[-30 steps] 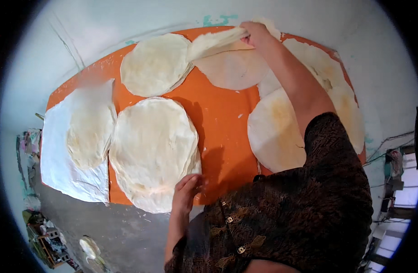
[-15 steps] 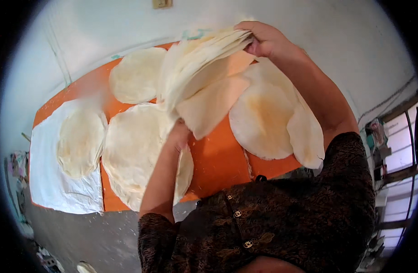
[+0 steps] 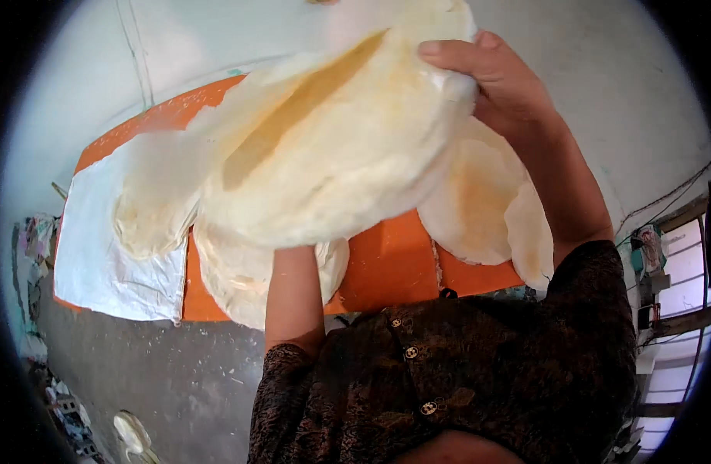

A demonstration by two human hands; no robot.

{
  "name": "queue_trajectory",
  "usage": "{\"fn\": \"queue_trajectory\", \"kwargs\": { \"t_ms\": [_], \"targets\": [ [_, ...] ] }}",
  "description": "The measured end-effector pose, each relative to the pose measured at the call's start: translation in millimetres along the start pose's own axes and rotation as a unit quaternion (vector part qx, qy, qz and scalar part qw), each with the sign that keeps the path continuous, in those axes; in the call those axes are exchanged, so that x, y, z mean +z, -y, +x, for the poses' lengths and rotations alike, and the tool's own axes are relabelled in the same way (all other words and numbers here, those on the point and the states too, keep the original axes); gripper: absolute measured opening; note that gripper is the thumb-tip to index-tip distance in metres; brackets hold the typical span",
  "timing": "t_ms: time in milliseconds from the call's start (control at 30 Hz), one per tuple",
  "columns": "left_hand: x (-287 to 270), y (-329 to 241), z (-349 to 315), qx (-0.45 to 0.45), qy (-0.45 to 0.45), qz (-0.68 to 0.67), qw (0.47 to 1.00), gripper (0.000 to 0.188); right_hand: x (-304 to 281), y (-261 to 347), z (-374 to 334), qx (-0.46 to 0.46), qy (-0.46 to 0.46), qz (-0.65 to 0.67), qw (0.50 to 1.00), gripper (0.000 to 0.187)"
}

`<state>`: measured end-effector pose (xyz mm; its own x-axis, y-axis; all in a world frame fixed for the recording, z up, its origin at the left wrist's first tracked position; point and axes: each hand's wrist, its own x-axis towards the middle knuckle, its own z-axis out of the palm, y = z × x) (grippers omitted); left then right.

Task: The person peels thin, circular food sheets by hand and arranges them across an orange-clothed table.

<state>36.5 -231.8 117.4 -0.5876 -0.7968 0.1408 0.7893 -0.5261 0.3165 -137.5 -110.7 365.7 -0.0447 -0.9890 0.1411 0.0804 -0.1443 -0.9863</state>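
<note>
A stack of large, thin, round flatbreads is raised over the table, its pale top facing me and a darker tan streak across it. My right hand grips the stack's right edge, thumb on top and fingers curled behind. From below, my left forearm reaches beneath the stack, which hides the hand and its fingers. Under the raised bread, another pile of flatbreads lies on the orange tabletop, partly covered.
On the left, more flatbreads rest on a white cloth. Other flatbreads lie at the table's right end. A pale wall stands behind the table. Grey floor shows in front, with a pale object on it.
The stack, earlier held on edge and folded, now lies spread broad side toward me, nearer and higher. My left hand has slipped out of sight beneath it; my right still holds the edge.
</note>
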Motion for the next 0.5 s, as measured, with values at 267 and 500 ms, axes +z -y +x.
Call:
{"fn": "queue_trajectory", "kwargs": {
  "t_ms": [267, 500],
  "targets": [
    [-64.7, -66.8, -131.7, 0.116, -0.025, -0.029, 0.992, 0.066, -50.5, -132.5, 79.0, 0.176, 0.131, -0.227, 0.949, 0.034],
    [-102.7, -48.1, -183.8, 0.102, -0.272, -0.027, 0.956, 0.069, 38.9, -271.6, 53.4, -0.036, 0.09, -0.498, 0.862, 0.047]
  ]
}}
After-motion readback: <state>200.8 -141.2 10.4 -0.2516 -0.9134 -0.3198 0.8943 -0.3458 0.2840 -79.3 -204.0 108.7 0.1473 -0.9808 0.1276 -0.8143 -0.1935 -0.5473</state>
